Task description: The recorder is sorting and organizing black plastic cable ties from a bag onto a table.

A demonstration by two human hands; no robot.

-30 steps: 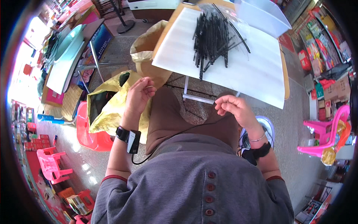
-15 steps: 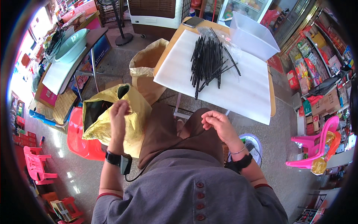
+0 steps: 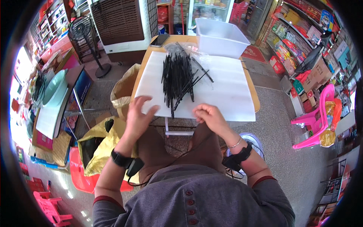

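On a white sheet (image 3: 230, 90) over the table lies a loose heap of thin black sticks (image 3: 177, 79), several pointing out at angles. My left hand (image 3: 139, 116) is at the sheet's near-left edge, thumb and fingers spread, holding nothing. At the near edge, right of the heap, is my right hand (image 3: 211, 118), its fingers curled in toward the thumb. Whatever it may hold is hidden. Neither hand touches the heap. Crumpled clear plastic (image 3: 189, 49) lies at the heap's far end.
A translucent bin (image 3: 223, 39) and a phone (image 3: 160, 40) sit at the table's far side. Left of my legs are a yellow sack (image 3: 107, 145) on a red stool (image 3: 75, 170) and a tan sack (image 3: 123, 90). A white bucket (image 3: 257, 142) stands to the right.
My left hand has moved from over the yellow sack to the table edge, and its fingers have spread. My right hand stays curled, now at the near edge. The view has shifted.
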